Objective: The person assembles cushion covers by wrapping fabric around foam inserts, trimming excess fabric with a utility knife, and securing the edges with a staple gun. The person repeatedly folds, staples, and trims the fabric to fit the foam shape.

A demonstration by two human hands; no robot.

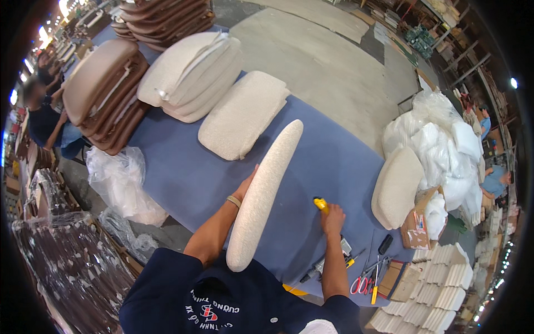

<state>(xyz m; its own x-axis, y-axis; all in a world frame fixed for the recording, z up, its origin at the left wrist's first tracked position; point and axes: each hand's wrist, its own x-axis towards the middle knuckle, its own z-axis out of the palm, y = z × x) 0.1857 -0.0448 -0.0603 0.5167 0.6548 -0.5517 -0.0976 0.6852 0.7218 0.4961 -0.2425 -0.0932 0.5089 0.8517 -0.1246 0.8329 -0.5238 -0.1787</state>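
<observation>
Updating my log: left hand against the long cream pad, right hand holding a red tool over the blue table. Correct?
Not quite: the head view shows the tool in the right hand is yellow and black, not red. The rest stands.

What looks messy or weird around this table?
Crumpled clear plastic slumps by the left edge of the table, untidy compared with the stacked cushions. Tools lie jumbled near its right corner. The cushion at the left hand shows no visible damage.
</observation>
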